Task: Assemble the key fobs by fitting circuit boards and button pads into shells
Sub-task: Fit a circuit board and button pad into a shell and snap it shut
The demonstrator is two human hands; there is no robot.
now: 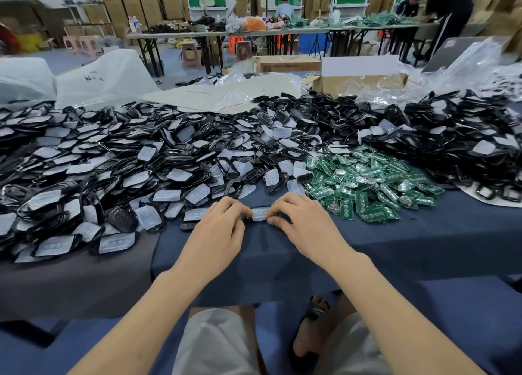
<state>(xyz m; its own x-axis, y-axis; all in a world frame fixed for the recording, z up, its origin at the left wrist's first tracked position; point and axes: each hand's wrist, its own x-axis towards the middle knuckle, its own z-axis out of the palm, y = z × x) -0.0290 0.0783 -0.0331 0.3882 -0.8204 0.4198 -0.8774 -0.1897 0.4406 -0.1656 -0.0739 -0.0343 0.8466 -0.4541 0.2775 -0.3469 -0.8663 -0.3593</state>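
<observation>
Button pad (pixel 260 214): one, pinched between left hand (pixel 219 229) and right hand (pixel 305 225); circuit boards (pixel 367 182) heaped, uncountable.

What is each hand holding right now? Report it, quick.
Left hand: closed, pinching the left end of the translucent button pad.
Right hand: closed, pinching the right end of the same pad.

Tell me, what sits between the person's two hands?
A translucent white button pad, pinched at both ends by the left hand and right hand, seen in the head view.
</observation>
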